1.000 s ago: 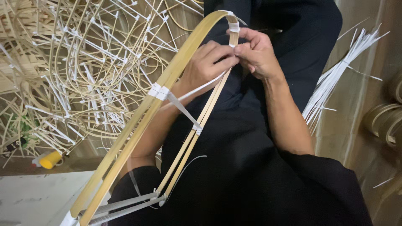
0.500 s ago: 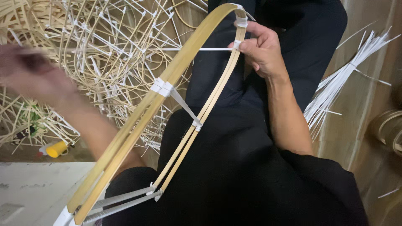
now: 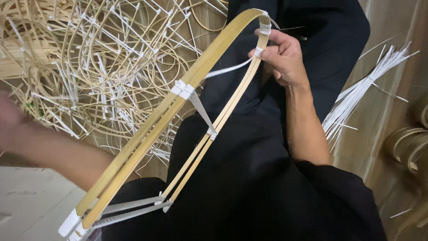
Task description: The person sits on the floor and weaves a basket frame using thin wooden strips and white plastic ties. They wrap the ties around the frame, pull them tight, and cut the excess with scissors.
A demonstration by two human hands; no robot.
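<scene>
A long curved bamboo frame point(image 3: 147, 147) of pale yellow strips lies slanted across my lap, bound in places with white plastic ties point(image 3: 183, 89). My right hand point(image 3: 281, 58) grips the thin inner strip near the frame's bent top end, fingers closed around it at a white binding. A loose white strap point(image 3: 227, 69) runs from that binding towards the wide strips. My left hand point(image 3: 9, 118) is blurred at the far left edge, away from the frame, over the pile of bamboo; whether it holds anything cannot be made out.
A big tangled pile of bamboo loops with white ties point(image 3: 98, 67) covers the floor at upper left. A bundle of white plastic straps point(image 3: 365, 93) lies at the right, with coiled bamboo rings point(image 3: 408, 147) beyond. Pale floor point(image 3: 31, 205) shows at lower left.
My left hand has let go of the frame's top end and swung out to the far left. The right hand keeps its grip near the bend.
</scene>
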